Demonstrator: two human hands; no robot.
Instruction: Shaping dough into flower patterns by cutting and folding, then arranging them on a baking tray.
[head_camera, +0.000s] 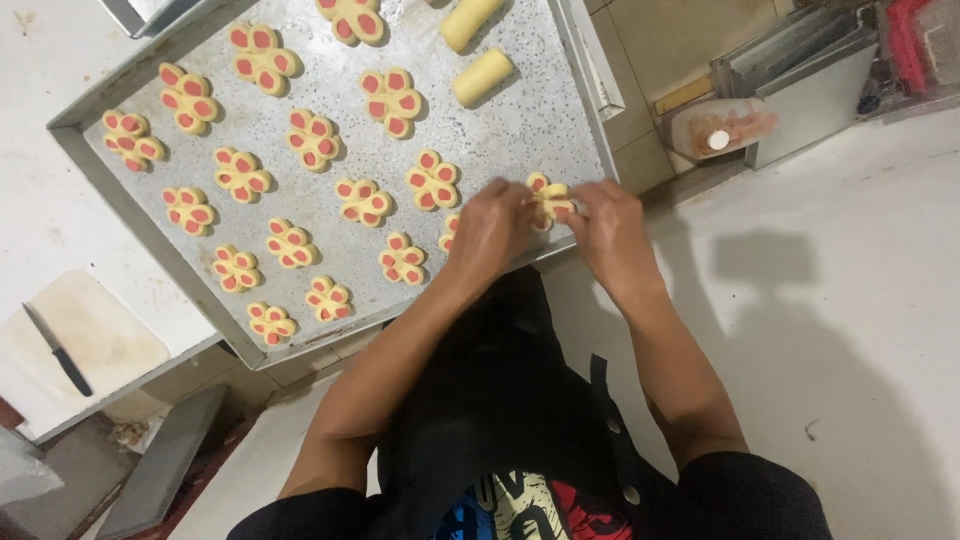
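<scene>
Head view
Left hand (488, 232): over the tray's near edge, fingers pinched on the left side of a flower cookie (549, 201).
Right hand (609, 230): fingers narrow, pinching the same cookie from the right.
Cookie: yellow petals with red centres, held between both hands at the tray's (520, 130) near right corner.
Tray: grey metal, with rows of finished flower cookies (310, 139) and two plain dough rolls (482, 77) at its far end.
Knife (57, 349): on a white board (110, 335), well left.
</scene>
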